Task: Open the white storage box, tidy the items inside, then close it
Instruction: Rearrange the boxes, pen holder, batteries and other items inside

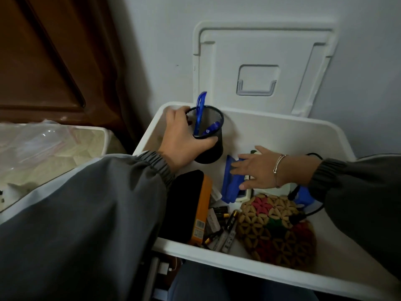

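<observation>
In the far left corner of the open white storage box point(271, 131), the left hand point(184, 135) curls round a black mesh pen cup point(210, 154) holding blue pens point(200, 109). Nearer lie an orange box point(202, 205) and loose batteries point(219, 211). The right hand point(258, 170) lies flat, fingers straight, on a blue packet point(230, 185), gripping nothing. A beaded bag point(275, 227) sits near right.

A dark brown wooden panelled door point(39, 61) is seen upper left, set beside a plain white wall point(156, 40). Below the door, a white plastic bin point(106, 140) is placed, filled with crumpled clear plastic bags point(36, 146) edged with red strips.
</observation>
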{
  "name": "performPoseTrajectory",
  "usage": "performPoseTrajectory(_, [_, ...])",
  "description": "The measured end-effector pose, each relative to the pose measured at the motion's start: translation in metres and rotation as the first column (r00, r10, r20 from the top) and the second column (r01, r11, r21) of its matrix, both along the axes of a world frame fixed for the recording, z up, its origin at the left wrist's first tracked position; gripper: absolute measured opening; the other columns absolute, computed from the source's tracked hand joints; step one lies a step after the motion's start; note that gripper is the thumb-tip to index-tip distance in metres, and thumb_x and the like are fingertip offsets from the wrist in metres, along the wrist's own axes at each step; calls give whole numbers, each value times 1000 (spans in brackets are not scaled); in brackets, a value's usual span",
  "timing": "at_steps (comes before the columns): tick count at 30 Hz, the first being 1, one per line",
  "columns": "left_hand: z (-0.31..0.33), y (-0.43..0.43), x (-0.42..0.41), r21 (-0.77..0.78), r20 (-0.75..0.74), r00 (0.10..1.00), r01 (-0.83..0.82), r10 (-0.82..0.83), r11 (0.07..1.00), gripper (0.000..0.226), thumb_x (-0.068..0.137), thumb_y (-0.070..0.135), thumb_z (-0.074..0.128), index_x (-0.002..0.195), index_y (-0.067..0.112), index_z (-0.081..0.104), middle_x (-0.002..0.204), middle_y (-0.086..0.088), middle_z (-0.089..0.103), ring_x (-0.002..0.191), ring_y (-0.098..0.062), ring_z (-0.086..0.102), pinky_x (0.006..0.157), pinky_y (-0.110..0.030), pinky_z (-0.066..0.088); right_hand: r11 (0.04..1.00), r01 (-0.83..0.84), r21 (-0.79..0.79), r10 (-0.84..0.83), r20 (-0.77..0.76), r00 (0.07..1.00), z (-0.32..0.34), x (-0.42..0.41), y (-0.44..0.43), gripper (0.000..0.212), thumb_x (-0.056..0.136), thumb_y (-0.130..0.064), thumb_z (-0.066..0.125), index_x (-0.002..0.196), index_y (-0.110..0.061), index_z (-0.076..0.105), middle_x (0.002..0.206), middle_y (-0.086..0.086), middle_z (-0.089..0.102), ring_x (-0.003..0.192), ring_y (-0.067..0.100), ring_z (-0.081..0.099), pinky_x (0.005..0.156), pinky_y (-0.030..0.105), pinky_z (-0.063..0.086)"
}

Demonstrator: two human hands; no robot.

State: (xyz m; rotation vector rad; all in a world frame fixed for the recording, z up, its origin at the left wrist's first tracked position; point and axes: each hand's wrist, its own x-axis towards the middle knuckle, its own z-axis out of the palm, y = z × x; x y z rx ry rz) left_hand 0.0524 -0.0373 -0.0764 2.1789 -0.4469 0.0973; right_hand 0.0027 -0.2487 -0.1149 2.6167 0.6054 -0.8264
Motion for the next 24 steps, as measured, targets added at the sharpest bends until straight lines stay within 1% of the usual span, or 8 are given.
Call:
performPoseTrajectory(2, [-7, -4, -2, 30, -16, 1000, 23, -23, 999, 89, 66, 31, 83, 137, 9, 36, 122, 2, 33, 104, -5, 44, 87, -1, 28, 1000, 9, 16, -9, 17, 1000, 1, -3, -1, 62, 93, -58, 26, 148, -31, 17, 158, -10, 8, 146, 14, 2, 115, 51, -2])
performPoseTrajectory(7, [-22, -12, -1, 104, -73, 997, 40, -33, 994, 96, 63, 32, 84, 140, 10, 31, 129, -2, 32, 110, -7, 42, 95, -11, 31, 997, 53, 61, -57, 68, 996, 5, 0, -1, 65, 91, -56, 36, 147, -27, 23, 157, -6, 14, 146, 19, 8, 114, 53, 2])
performPoseTrajectory(10, [-31, -18, 0, 151, -94, 995, 35, -21, 988, 96, 62, 33, 84, 139, 13, 30, 127, 1, 30, 107, -6, 40, 93, -12, 31, 990, 78, 114, -93, 129, 987, 10, 4, -4, 62, 90, -55, 42, 141, -21, 36, 145, 3, 36, 136, 23, 31, 111, 47, 22])
performPoseTrajectory(12, [-38, -23, 0, 170, -100, 994, 48, -32, 984, 95, 62, 32, 84, 139, 11, 31, 123, 2, 28, 104, -5, 38, 93, -12, 29, 984, 79, 161, -104, 154, 983, 12, 6, -4, 58, 89, -52, 46, 136, -19, 43, 132, 2, 45, 124, 24, 44, 101, 41, 37])
performPoseTrajectory(13, [-41, -25, 0, 172, -107, 993, 62, -44, 983, 95, 62, 31, 83, 138, 10, 30, 123, 1, 28, 104, -5, 37, 94, -11, 28, 980, 90, 178, -117, 147, 982, 12, 7, -4, 57, 88, -51, 47, 135, -19, 44, 130, 2, 47, 121, 24, 46, 97, 40, 40])
performPoseTrajectory(17, [-48, -27, 3, 194, -97, 993, 88, -70, 977, 94, 63, 30, 83, 138, 9, 30, 128, -3, 28, 106, -6, 37, 96, -11, 26, 959, 163, 233, -190, 99, 977, 11, 10, -7, 58, 87, -49, 51, 137, -21, 42, 131, 3, 51, 117, 25, 51, 94, 40, 45])
performPoseTrajectory(21, [-52, -21, 6, 244, -111, 992, 88, -62, 966, 94, 64, 30, 83, 138, 9, 29, 118, 3, 24, 105, -6, 35, 96, -12, 26, 934, 189, 302, -221, 77, 972, 11, 13, -7, 56, 87, -45, 54, 138, -26, 39, 127, 5, 57, 109, 26, 56, 90, 41, 49])
performPoseTrajectory(24, [-56, -19, 6, 293, -77, 995, 83, -63, 953, 92, 63, 26, 84, 136, 10, 30, 125, -3, 27, 103, -7, 37, 95, -13, 28, 940, 184, 289, -218, 90, 972, 10, 13, -6, 54, 87, -44, 54, 138, -28, 39, 128, 5, 57, 107, 25, 56, 88, 40, 50])
